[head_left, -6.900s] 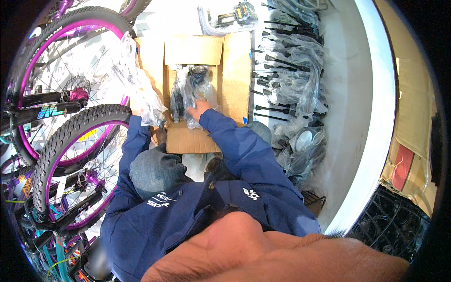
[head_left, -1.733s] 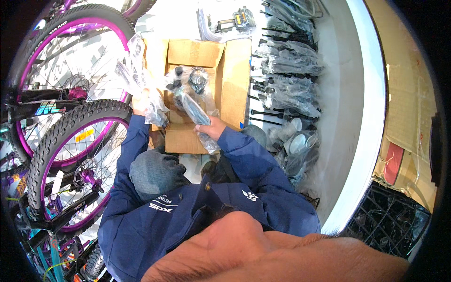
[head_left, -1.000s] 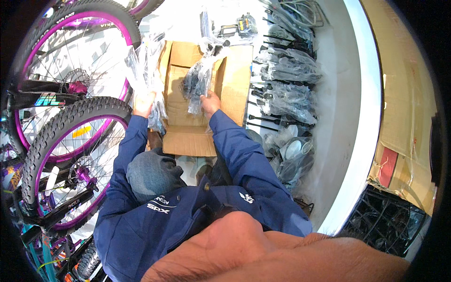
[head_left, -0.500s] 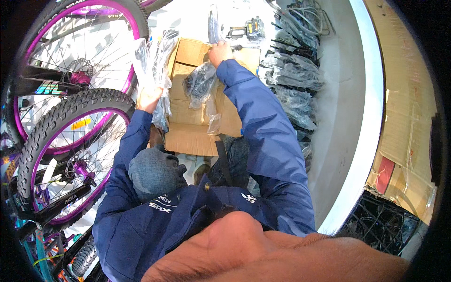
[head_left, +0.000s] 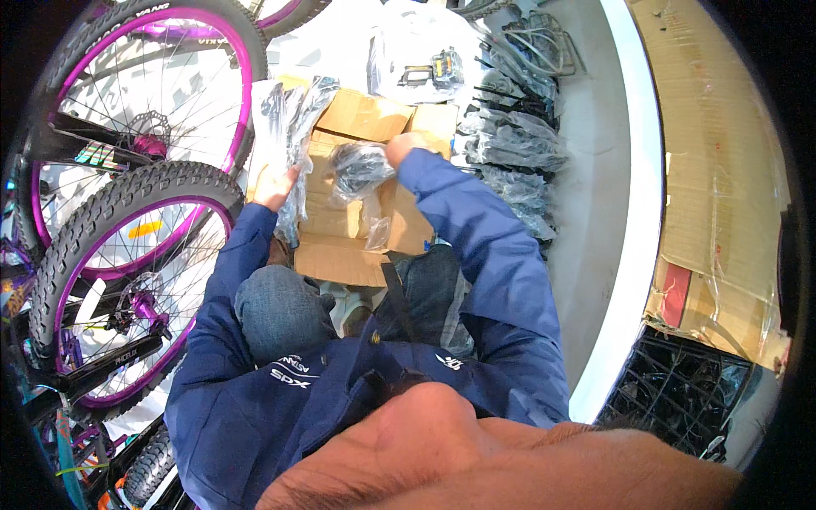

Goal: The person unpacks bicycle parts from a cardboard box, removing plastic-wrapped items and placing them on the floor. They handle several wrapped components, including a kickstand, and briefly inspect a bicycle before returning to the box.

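Observation:
My left hand [head_left: 272, 189] is closed round a bundle of long, clear plastic-wrapped parts [head_left: 293, 119] at the left side of an open cardboard box [head_left: 340, 257]. What the wrapping holds is too glary to make out. Inside the box lies a dark part in a clear plastic bag [head_left: 360, 167], with a loose tail of plastic trailing toward me. My right hand [head_left: 403, 148] reaches into the box at the right edge of that bag, seemingly touching it. Its fingertips are hidden, so I cannot tell whether they grip.
Bicycles with purple-rimmed wheels [head_left: 136, 183] stand close on the left. Beyond the box lies a pair of pedals [head_left: 432, 71] on white sheeting. Plastic-wrapped parts [head_left: 510, 140] form a row on the right. Further right are a large carton [head_left: 714, 153] and a black crate [head_left: 671, 382].
My right hand has come back from beyond the box's far side, near the pedals, to the bagged part inside. My left hand keeps its hold. The view has shifted slightly.

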A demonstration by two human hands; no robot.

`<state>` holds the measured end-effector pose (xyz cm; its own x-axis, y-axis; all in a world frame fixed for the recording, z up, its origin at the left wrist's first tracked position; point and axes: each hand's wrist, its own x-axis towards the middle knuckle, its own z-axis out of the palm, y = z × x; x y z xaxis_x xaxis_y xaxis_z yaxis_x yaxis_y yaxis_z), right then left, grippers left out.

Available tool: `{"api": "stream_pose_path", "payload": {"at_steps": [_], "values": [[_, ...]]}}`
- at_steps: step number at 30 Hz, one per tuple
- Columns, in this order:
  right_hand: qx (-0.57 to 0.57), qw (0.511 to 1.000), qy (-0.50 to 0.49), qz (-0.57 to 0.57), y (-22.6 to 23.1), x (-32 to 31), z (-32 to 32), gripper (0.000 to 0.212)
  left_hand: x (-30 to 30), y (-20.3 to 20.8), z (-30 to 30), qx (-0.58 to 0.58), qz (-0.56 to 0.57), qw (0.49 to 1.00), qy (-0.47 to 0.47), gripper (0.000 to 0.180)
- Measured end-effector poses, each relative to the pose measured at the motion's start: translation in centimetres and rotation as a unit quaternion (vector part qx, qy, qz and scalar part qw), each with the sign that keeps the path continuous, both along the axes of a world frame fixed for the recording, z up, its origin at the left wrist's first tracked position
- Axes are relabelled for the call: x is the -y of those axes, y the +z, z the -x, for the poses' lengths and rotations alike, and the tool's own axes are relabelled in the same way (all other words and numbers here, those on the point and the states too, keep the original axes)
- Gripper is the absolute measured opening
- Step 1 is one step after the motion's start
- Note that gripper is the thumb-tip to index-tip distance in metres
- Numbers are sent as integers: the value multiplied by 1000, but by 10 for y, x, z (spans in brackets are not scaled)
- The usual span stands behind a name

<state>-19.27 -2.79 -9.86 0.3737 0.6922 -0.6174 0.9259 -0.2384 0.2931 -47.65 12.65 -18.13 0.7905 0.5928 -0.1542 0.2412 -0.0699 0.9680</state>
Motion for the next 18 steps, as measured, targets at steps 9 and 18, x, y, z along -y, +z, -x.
{"api": "stream_pose_path", "payload": {"at_steps": [9,18], "values": [[-328,817,-249,-404,94,172,-4,33,13,-7,-9,26,11,999,-38,33],[-612,479,-416,-473,47,154,88,31,58,-29,-27,-170,80,966,-177,36]]}}
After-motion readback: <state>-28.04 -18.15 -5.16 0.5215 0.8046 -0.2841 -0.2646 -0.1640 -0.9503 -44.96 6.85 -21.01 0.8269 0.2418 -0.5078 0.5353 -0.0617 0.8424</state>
